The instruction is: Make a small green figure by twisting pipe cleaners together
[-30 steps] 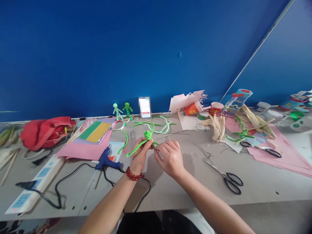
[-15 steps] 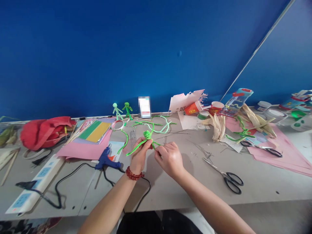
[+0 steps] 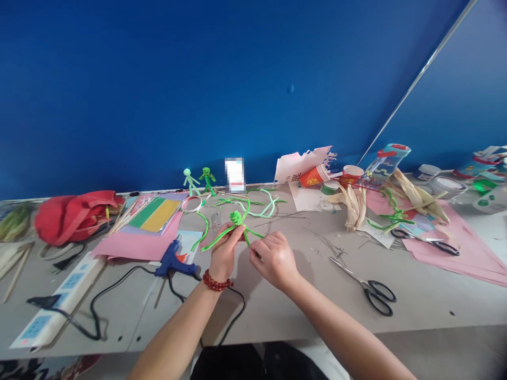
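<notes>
In the middle of the head view, a green pipe-cleaner figure (image 3: 236, 218) has a coiled round head and several loose strands. My left hand (image 3: 225, 254), with a red bead bracelet at the wrist, pinches it just below the head. Close beside it on the right, my right hand (image 3: 274, 258) is closed on a lower green strand; its fingertips are partly hidden. One strand sticks out to the left and another curves upward. Two finished-looking pipe-cleaner figures, one pale green (image 3: 190, 182) and one darker green (image 3: 207, 180), stand against the blue wall. Loose pipe cleaners (image 3: 269, 207) lie behind my hands.
A blue glue gun (image 3: 174, 259) with its cord lies left, near a white power strip (image 3: 59, 302). Black-handled scissors (image 3: 370, 290) rest on the right, with more scissors (image 3: 431, 241) on pink paper. Paper cups (image 3: 315, 175), dry husks (image 3: 356, 206) and a red bag (image 3: 75, 215) sit farther back.
My left hand and the figure have shifted slightly left. My right hand has moved slightly down, and the gap between the hands is a little wider. Both keep their hold.
</notes>
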The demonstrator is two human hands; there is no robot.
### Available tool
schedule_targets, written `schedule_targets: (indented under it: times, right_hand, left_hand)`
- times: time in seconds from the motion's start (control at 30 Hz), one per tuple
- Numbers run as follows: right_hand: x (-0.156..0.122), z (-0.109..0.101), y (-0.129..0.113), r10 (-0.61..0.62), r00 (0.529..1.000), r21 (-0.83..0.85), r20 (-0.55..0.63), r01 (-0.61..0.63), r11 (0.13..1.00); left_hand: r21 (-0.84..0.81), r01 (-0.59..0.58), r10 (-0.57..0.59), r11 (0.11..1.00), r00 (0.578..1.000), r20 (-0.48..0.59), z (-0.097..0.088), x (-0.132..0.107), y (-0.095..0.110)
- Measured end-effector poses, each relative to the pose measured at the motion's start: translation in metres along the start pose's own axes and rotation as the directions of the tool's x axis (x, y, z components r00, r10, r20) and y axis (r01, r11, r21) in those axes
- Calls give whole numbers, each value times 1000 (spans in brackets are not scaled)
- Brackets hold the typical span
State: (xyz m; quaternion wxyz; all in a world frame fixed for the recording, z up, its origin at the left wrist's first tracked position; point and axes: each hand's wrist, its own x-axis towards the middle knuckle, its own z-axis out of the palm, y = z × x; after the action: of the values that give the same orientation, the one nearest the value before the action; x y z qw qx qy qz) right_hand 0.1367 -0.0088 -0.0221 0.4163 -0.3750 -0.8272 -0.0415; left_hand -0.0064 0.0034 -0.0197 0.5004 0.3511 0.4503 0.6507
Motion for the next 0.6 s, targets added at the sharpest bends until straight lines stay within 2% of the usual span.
schedule_targets:
  times: [0.1,0.17,0.23,0.33,0.43,0.6]
  right_hand:
    - [3,-10,7,17,998,88,-52,-13,996]
    - [6,-16,15,127,987,136,-103,-112,984]
    - [8,-19,20,228,970,209,-90,-205,956]
    - [8,-15,22,299,949,360,98,-314,879]
    - [6,-7,19,339,897,393,284,-431,812]
    - [2,-2,17,408,856,394,319,-511,764]
  left_hand:
    - [-7,12,-13,1000,999,-39,-2,3,1]
    - [-24,25,-26,999,999,-47,-3,4,1]
    - [-53,44,-45,998,999,-13,-2,4,1]
    - [-80,80,-76,994,996,53,0,2,2]
    - [-73,96,-90,993,992,84,1,0,2]
    - [-82,100,-94,992,993,77,2,-1,2]
